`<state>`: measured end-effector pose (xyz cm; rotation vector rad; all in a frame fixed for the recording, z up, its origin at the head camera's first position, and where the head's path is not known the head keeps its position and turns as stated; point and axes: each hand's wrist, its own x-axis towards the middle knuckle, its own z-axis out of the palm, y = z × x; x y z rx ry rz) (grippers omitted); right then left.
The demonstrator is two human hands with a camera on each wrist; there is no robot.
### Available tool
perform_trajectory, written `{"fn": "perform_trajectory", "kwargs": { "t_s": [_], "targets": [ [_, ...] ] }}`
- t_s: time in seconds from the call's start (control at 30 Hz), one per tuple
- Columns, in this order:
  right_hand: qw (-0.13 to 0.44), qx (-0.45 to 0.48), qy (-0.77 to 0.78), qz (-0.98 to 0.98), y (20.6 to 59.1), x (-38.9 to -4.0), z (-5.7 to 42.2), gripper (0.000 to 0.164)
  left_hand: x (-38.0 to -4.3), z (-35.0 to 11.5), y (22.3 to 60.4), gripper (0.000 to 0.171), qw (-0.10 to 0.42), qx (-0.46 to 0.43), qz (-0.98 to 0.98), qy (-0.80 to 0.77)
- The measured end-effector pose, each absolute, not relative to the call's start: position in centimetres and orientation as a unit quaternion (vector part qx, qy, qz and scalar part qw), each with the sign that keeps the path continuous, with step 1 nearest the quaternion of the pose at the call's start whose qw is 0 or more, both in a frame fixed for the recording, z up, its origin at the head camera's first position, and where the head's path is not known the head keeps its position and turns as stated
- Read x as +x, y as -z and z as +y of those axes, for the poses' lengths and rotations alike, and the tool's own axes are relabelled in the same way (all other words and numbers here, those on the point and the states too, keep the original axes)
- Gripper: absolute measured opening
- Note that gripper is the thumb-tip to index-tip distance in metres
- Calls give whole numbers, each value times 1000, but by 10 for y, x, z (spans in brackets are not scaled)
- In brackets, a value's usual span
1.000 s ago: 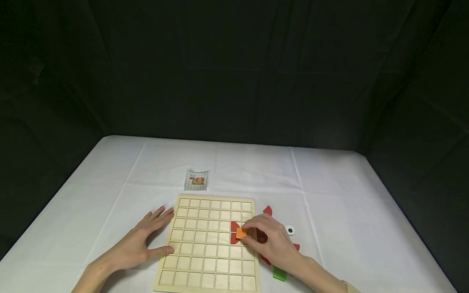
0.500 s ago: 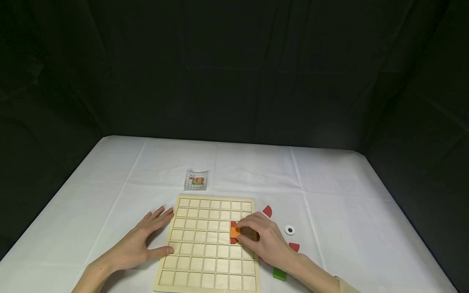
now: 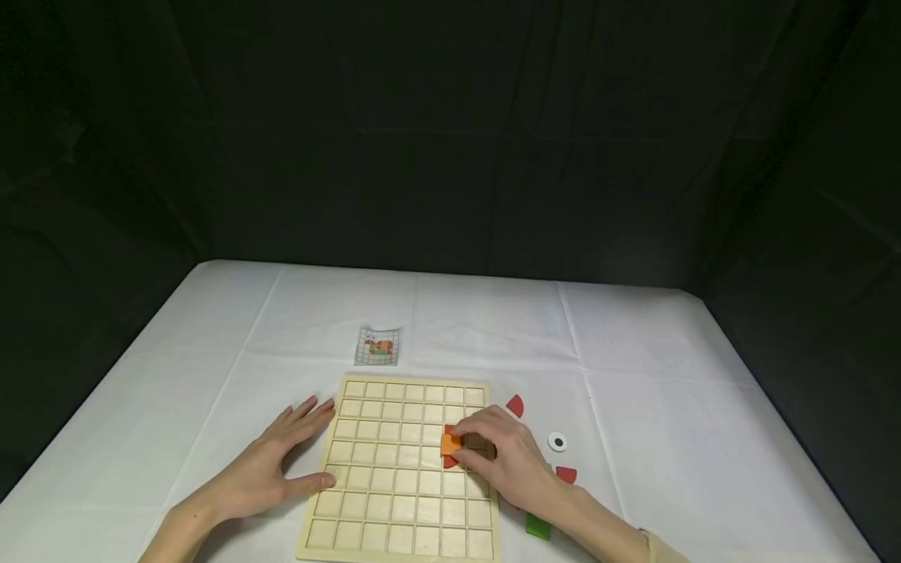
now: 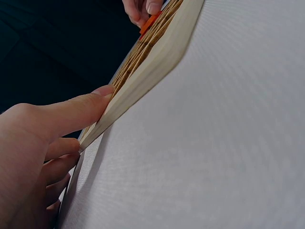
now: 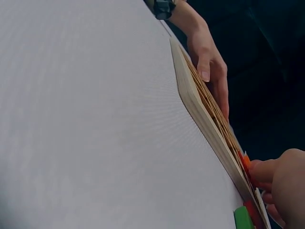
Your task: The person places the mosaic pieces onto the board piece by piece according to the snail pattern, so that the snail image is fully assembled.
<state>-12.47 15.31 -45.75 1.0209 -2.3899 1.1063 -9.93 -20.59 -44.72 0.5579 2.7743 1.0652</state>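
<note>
Beside the board (image 3: 389, 478), the right arm (image 3: 587, 520) partly hides a green block (image 3: 538, 527).

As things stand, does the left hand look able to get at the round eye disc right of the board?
Probably not easily: the left hand touches the left edge of the board, and the right hand, pinching an orange piece, sits along the direct way to the eye disc.

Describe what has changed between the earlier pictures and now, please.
The right hand, still pinching the orange square tile, moved slightly left, shifting it across the two red pieces. Nothing was let go. The left hand, wooden grid board and pattern card stayed in place.
</note>
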Motion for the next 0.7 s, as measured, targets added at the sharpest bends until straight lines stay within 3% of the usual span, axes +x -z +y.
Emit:
{"fn": "perform_trajectory", "kwargs": {
  "t_s": [0.27,0.7],
  "targets": [
    [160,311,-379,-857,457,-126,154,24,-101,-206,445,91,66,178,920,-342],
    [163,339,-372,-849,457,-127,142,22,-99,-206,445,92,67,179,918,-348]
  ]
}}
